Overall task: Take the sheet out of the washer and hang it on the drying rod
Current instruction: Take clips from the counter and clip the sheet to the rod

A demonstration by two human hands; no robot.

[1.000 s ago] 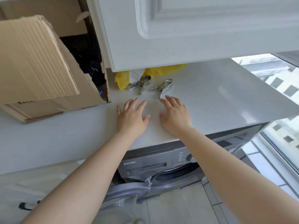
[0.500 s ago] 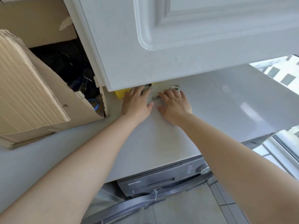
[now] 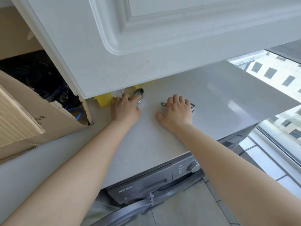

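Head cam: on white worktop (image 3: 219,101) above grey front-load washer (image 3: 146,181), left hand (image 3: 124,108) & right hand (image 3: 176,111) each curl round a shiny metal clip (image 3: 139,95) (right one (image 3: 192,106) mostly hidden).

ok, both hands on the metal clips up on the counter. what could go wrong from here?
1. Left hand grips its metal clip right under the overhanging cabinet door; lifting straight up could knock knuckles against it.
2. Right hand covers most of the other clip; on the smooth counter it might skid away.
3. The washer door stands open below, a shin hazard.
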